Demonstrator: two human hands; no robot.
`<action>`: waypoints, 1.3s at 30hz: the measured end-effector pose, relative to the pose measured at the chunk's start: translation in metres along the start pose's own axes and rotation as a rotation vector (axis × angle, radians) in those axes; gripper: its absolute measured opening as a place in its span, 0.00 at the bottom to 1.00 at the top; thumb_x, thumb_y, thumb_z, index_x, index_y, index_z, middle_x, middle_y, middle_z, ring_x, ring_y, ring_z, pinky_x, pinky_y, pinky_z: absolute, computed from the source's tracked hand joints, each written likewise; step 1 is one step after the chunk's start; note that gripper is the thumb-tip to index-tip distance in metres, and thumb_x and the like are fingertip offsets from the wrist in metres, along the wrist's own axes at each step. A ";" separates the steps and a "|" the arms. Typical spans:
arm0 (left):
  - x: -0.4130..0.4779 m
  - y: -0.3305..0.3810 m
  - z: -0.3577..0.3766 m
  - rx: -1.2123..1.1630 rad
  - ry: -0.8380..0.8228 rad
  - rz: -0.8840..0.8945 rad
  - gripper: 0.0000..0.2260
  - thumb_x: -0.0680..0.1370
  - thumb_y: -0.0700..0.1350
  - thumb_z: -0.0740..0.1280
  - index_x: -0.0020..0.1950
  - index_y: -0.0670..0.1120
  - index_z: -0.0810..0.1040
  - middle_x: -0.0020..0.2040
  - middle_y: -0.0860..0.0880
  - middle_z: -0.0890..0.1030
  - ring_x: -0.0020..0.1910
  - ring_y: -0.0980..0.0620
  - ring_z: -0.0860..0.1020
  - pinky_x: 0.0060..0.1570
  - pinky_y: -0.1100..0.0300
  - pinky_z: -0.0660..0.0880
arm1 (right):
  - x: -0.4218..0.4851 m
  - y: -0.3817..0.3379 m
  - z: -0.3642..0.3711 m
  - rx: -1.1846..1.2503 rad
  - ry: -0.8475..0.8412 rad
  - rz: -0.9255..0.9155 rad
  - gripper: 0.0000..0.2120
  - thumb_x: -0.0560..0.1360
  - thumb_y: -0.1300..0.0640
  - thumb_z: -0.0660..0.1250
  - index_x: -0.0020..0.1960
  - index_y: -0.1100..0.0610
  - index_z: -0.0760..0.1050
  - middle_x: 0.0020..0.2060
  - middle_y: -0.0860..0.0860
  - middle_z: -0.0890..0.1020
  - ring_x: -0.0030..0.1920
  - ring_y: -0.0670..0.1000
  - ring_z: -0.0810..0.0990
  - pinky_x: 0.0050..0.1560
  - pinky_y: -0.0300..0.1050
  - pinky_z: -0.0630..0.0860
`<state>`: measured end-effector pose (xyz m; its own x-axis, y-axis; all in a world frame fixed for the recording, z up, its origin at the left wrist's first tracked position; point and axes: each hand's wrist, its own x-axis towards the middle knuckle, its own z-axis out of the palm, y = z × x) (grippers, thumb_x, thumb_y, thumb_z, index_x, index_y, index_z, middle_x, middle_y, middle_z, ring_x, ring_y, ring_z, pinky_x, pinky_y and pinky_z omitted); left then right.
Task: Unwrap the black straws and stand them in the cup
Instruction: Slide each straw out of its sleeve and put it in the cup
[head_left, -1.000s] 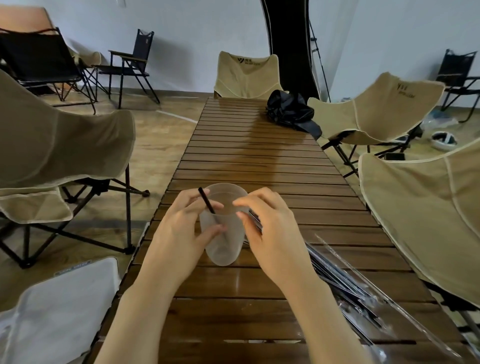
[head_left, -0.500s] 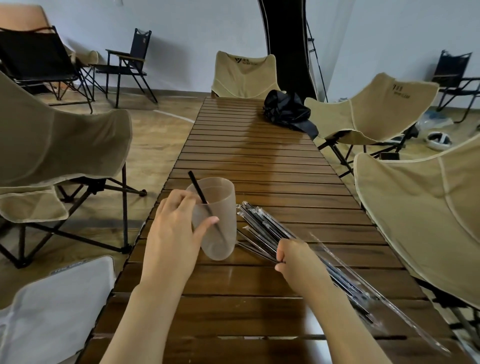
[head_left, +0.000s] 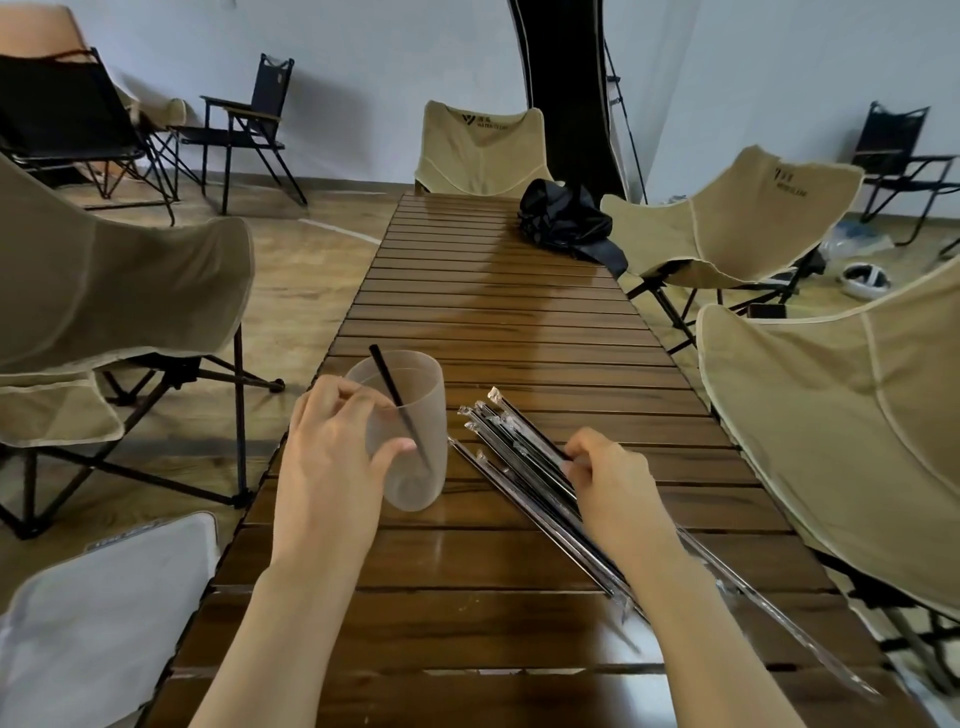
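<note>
While the left hand (head_left: 332, 457) grips the cup (head_left: 432, 415), its fingers are curled round the far side and its thumb is pressed against the near wall. The cup is frosted and see-through, and it sits on the slatted wooden table (head_left: 493, 312) close to the left edge. One bare black straw (head_left: 387, 382) leans inside it; its lower end is near the bottom of the cup and its top sticks out over the rim toward the left.

Just to the right of the cup lies a bundle of wrapped straws (head_left: 519, 447), fanned out a little at the far ends and running diagonally back toward the person. The right hand (head_left: 613, 483) rests on the middle of this bundle with its fingers curled down over the straws, gripping them; how many it has hold of cannot be told. Beyond the wrist, near the right edge of the table, lies a long clear wrapper (head_left: 769, 609).

At the far end of the table sits a crumpled black bag (head_left: 566, 218). Beige fabric chairs stand round the table: one on the left (head_left: 104, 291), one at the head (head_left: 483, 150) and two on the right (head_left: 727, 218). A black folding chair (head_left: 249, 114) stands by the back wall.
</note>
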<state>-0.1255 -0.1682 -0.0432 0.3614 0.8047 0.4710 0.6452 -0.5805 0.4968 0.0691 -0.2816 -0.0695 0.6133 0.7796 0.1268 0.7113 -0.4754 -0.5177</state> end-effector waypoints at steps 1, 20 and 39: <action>0.000 0.001 0.000 -0.001 0.004 -0.005 0.16 0.69 0.43 0.76 0.55 0.42 0.80 0.55 0.45 0.74 0.56 0.46 0.74 0.55 0.50 0.75 | -0.001 -0.001 -0.003 0.023 -0.013 0.003 0.05 0.80 0.57 0.61 0.54 0.55 0.74 0.44 0.51 0.81 0.40 0.49 0.77 0.40 0.41 0.71; -0.058 0.078 -0.005 0.029 -0.056 0.441 0.39 0.66 0.52 0.75 0.74 0.54 0.62 0.74 0.52 0.65 0.75 0.50 0.61 0.67 0.50 0.59 | -0.025 0.020 -0.073 -0.082 -0.265 -0.071 0.07 0.72 0.59 0.71 0.41 0.46 0.80 0.37 0.40 0.79 0.39 0.42 0.78 0.38 0.29 0.69; -0.023 0.049 0.008 -0.141 -0.428 0.431 0.15 0.81 0.50 0.55 0.60 0.48 0.78 0.55 0.51 0.80 0.54 0.59 0.77 0.52 0.76 0.66 | -0.031 0.020 -0.089 -0.174 -0.178 -0.319 0.15 0.78 0.59 0.61 0.33 0.57 0.70 0.28 0.49 0.75 0.33 0.48 0.74 0.37 0.38 0.68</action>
<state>-0.0968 -0.2143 -0.0361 0.8261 0.4562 0.3309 0.2969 -0.8513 0.4325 0.0951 -0.3515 -0.0090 0.2942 0.9503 0.1016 0.9133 -0.2482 -0.3231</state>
